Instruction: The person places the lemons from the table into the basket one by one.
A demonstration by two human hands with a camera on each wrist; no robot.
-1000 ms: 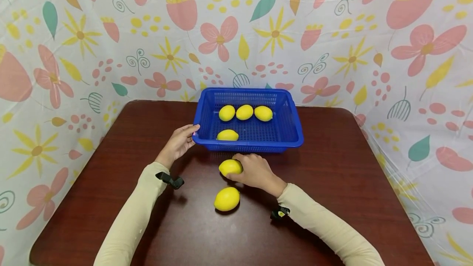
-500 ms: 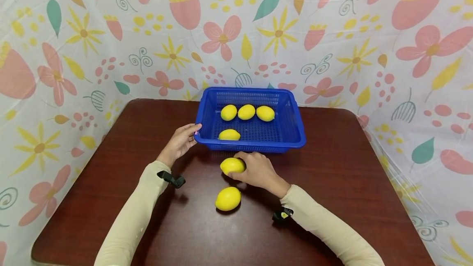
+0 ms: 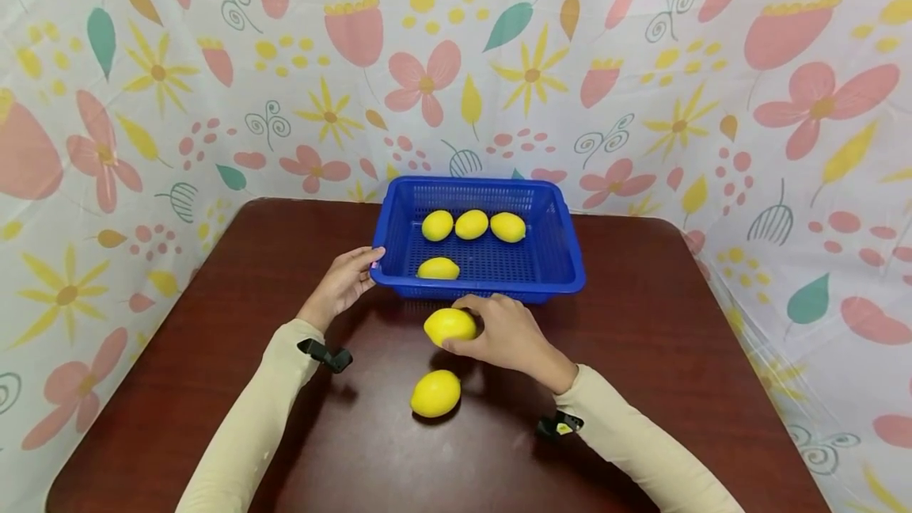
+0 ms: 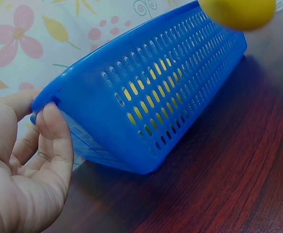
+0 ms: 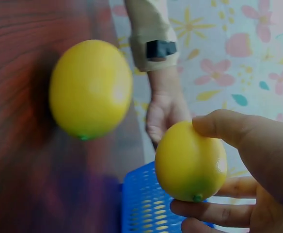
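Note:
My right hand (image 3: 509,335) pinches a yellow lemon (image 3: 449,326) between thumb and fingers, just in front of the blue plastic basket (image 3: 484,285). In the right wrist view that held lemon (image 5: 190,162) looks lifted off the table. My left hand (image 3: 345,283) grips the basket's left front corner, thumb on the rim and fingers underneath it, as the left wrist view shows. Another lemon (image 3: 435,394) lies on the table nearer to me. Inside the basket, three lemons (image 3: 472,225) sit in a row at the back, and a single lemon (image 3: 438,268) lies by the front wall, partly hidden.
The dark reddish-brown table (image 3: 641,339) carries the basket near its far edge. Behind and on both sides hangs a white cloth (image 3: 541,14) printed with flowers and leaves. Black wrist cameras are strapped over both sleeves.
The right hand has raised the lemon slightly from the table and shifted a little to the right. My left hand stays on the basket corner; the view tilts slightly.

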